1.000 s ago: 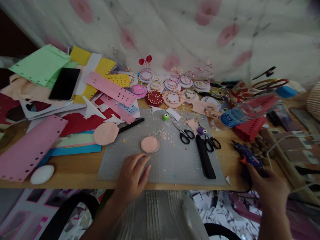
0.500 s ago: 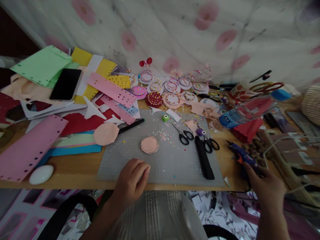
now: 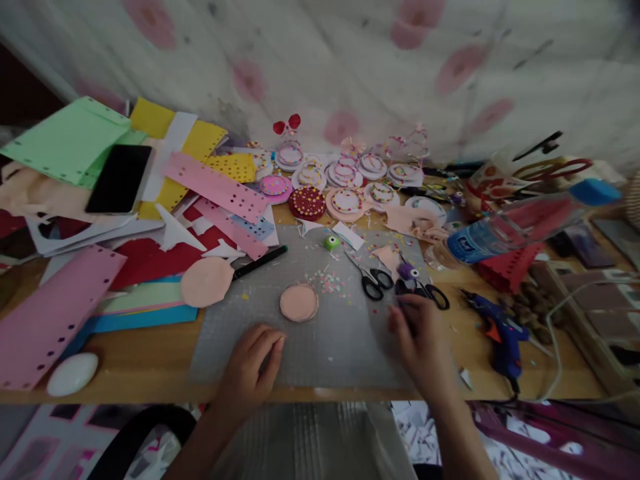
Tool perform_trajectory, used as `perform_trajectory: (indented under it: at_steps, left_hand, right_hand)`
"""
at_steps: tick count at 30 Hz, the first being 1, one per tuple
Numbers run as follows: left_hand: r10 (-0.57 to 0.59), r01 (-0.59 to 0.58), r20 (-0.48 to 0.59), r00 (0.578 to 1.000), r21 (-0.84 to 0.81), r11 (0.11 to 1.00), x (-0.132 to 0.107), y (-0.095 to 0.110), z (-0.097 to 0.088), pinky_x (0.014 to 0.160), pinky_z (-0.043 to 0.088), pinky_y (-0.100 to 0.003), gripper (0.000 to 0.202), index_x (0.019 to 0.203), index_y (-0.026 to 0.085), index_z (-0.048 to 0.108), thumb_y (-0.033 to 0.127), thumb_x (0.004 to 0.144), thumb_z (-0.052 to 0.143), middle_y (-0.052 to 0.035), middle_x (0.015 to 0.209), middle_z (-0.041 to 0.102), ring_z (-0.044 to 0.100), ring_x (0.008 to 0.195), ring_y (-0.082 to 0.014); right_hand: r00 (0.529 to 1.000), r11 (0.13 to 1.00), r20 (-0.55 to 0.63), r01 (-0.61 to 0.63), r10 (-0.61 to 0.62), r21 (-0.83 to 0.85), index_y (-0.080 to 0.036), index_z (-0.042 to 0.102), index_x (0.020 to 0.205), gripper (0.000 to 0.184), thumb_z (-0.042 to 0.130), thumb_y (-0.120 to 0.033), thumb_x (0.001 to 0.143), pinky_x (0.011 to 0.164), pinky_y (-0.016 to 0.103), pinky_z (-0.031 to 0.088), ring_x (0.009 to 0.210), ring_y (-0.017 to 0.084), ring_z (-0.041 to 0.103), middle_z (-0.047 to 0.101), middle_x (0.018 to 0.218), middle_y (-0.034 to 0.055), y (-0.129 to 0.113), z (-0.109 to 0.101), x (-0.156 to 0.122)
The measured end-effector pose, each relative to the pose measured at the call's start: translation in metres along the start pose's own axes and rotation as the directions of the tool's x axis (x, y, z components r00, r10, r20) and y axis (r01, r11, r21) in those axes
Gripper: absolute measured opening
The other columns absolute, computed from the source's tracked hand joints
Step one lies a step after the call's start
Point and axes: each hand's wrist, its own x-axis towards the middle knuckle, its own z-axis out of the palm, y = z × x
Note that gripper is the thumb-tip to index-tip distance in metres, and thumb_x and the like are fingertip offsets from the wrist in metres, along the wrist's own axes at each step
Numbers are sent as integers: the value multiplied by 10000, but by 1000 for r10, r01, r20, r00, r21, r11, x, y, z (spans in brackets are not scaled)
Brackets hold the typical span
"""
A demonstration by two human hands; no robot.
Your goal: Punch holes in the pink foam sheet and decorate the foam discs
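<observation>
My left hand rests at the front edge of the grey cutting mat, fingers loosely curled with nothing visible in them. Just beyond it lies a stack of round peach paper discs. My right hand reaches over the right of the mat, fingers bent round a dark thing that they mostly hide. Close by are black-handled scissors, a second pair of scissors and a purple one-eyed trinket. A blue hot glue gun lies on the table to the right.
Beaded paper hats line the back. Coloured paper and a phone are piled left, with a white egg-shaped object in front. A water bottle leans right. The glue gun's cord and a wooden box bound the right side.
My right hand has let go of the glue gun and moved left over the black tool beside the scissors. The left hand stays near the mat's front edge; the view has shifted slightly.
</observation>
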Motion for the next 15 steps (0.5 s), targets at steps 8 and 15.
perform_trajectory:
  at_steps: [8, 15]
  left_hand:
    - [-44, 44, -12, 999, -1, 999, -1, -3, 0, 814, 479, -293, 173, 1018, 198, 575, 108, 937, 451, -51, 949, 613, 584, 914, -175]
    - [-45, 45, -13, 999, -2, 999, 2, -4, -3, 804, 489, -301, 171, 1004, 210, 584, 114, 926, 465, -44, 933, 630, 600, 900, -178]
  right_hand:
    - [965, 967, 169, 221, -198, -126, -167, 625, 1027, 190, 535, -294, 919, 708, 295, 496, 809, 197, 652, 662, 938, 74, -13, 34, 24]
    - [953, 953, 230, 242, -198, -181, -163, 621, 944, 124, 542, -252, 912, 683, 299, 485, 775, 209, 650, 662, 902, 66, -10, 31, 23]
